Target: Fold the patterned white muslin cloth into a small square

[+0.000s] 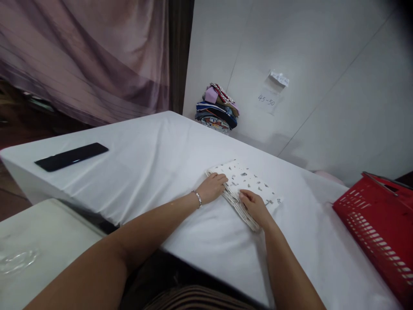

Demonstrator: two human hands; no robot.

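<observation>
A folded white cloth (254, 183) with small dark prints lies on the white-covered table, its layered folded edge facing me. My left hand (211, 188), with a bracelet at the wrist, rests on the cloth's near left corner, its fingers laid flat over the top. Further right along the same edge is my right hand (254, 207), fingers bent together and closed on the upper layer of the cloth. Part of the cloth under both hands is hidden.
A black flat slab (72, 156) lies on the table (135, 142) at the left. A stack of folded fabrics (217, 110) stands by the wall at the far edge. To the right is a red plastic basket (374, 228). A pale stool-like surface (48, 241) sits at lower left.
</observation>
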